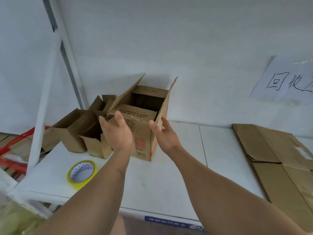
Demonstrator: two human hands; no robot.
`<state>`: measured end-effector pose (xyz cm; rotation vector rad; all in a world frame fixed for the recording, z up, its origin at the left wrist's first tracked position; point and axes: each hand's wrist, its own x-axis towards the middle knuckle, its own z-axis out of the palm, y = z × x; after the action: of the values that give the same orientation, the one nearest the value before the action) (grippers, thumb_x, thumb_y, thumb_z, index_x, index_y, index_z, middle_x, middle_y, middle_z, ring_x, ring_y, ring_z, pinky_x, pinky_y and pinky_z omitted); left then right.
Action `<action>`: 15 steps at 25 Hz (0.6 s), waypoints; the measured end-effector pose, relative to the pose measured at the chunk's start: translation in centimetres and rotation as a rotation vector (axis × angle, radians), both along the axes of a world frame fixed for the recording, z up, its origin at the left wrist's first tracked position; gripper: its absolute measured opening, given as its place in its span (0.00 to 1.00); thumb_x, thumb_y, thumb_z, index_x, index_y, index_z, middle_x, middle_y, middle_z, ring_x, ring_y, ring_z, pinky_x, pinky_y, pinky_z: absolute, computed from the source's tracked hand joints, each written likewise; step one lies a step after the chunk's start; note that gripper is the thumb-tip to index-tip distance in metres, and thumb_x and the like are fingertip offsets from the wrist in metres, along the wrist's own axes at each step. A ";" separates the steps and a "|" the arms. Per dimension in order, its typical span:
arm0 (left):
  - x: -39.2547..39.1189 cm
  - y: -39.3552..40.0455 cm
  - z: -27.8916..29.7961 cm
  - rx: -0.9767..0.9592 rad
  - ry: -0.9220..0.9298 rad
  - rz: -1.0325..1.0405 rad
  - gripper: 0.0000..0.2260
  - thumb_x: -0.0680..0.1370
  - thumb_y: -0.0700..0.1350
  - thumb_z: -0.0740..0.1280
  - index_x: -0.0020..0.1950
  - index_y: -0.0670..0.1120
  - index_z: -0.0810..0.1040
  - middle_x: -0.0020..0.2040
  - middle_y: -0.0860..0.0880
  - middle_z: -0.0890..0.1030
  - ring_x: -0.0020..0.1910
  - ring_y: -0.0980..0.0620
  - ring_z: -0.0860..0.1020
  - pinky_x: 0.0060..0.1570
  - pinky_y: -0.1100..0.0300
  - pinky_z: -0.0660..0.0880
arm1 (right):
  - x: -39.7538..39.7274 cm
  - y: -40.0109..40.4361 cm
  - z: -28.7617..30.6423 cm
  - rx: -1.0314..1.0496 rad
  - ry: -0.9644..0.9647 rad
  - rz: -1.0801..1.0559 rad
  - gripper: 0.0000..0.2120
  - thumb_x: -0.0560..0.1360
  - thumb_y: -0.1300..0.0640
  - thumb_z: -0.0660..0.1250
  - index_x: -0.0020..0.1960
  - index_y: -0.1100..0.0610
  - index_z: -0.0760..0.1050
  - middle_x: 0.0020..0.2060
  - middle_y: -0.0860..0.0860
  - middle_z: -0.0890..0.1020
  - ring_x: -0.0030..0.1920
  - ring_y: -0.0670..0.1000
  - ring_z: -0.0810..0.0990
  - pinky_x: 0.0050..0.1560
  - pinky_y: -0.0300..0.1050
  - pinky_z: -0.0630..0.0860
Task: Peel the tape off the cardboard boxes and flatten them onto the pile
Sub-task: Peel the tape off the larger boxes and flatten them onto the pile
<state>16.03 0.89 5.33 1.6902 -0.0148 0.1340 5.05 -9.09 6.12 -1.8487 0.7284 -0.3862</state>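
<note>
At the far left, beside the white metal shelf post (42, 106), red plastic straps (15, 146) lie below the white counter (169, 184). The landmark here is the tall open brown cardboard box with red printing (144, 138), standing upright on the counter against the white wall (186, 39) with its two long top flaps raised.

Left of that box, two smaller open brown cardboard boxes (81, 133) stand close together, the nearer one just beside it. In front of them and to the left of the tall box, a roll of yellow-edged clear tape (82, 173) lies flat on the counter.

The left hand (116, 133) is raised in front of the tall box's left front corner, fingers (119, 117) straight and close together, spread open and holding nothing; the fingertips overlap the box's top edge, but whether they touch it cannot be told. The right hand (164, 134) is at the box's right side, palm turned toward it, fingers loosely extended and gripping nothing; contact with the right flap is unclear.

Well to the right of the tall box, a pile of flattened brown cardboard (279, 167) lies on the counter. Above the pile, a white paper sign with handwritten characters (286, 82) is stuck to the wall.
</note>
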 end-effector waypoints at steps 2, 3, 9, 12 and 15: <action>0.3 -0.1 0.7 0.003 0.065 -0.033 0.33 0.80 0.65 0.49 0.80 0.48 0.53 0.77 0.49 0.64 0.74 0.45 0.63 0.70 0.48 0.61 | 0.5 0.3 0.4 0.097 -0.030 -0.012 0.43 0.71 0.26 0.57 0.79 0.44 0.50 0.76 0.51 0.64 0.74 0.55 0.65 0.70 0.54 0.64; 0.2 -0.1 1.0 0.013 0.088 -0.049 0.31 0.81 0.65 0.47 0.79 0.48 0.55 0.76 0.49 0.64 0.74 0.44 0.63 0.68 0.48 0.62 | 0.6 0.2 0.5 0.128 -0.042 -0.015 0.42 0.72 0.26 0.57 0.79 0.44 0.50 0.75 0.50 0.65 0.74 0.55 0.65 0.70 0.54 0.64; 0.3 0.2 0.8 -0.111 0.138 -0.080 0.25 0.81 0.64 0.48 0.63 0.48 0.72 0.63 0.48 0.71 0.60 0.49 0.71 0.56 0.53 0.64 | -0.2 -0.8 0.6 0.159 -0.072 -0.124 0.38 0.74 0.27 0.51 0.77 0.46 0.57 0.68 0.48 0.74 0.67 0.54 0.73 0.68 0.56 0.70; -0.9 -0.2 1.2 -0.107 0.140 -0.186 0.22 0.80 0.66 0.49 0.60 0.55 0.72 0.60 0.53 0.72 0.59 0.54 0.69 0.60 0.53 0.64 | -1.0 -1.4 0.9 0.183 -0.090 -0.160 0.36 0.73 0.26 0.50 0.73 0.47 0.64 0.63 0.46 0.76 0.63 0.52 0.74 0.64 0.55 0.72; -3.9 -1.6 1.5 -0.120 0.054 -0.261 0.13 0.81 0.64 0.52 0.44 0.61 0.71 0.63 0.52 0.73 0.60 0.53 0.71 0.63 0.52 0.67 | -2.5 -1.9 0.8 0.091 -0.062 -0.334 0.33 0.78 0.31 0.44 0.72 0.51 0.65 0.61 0.51 0.77 0.60 0.55 0.76 0.57 0.52 0.74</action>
<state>12.13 -0.72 6.85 1.5566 -0.1835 -0.1047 2.53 -10.98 6.89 -1.6235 0.9987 -0.6121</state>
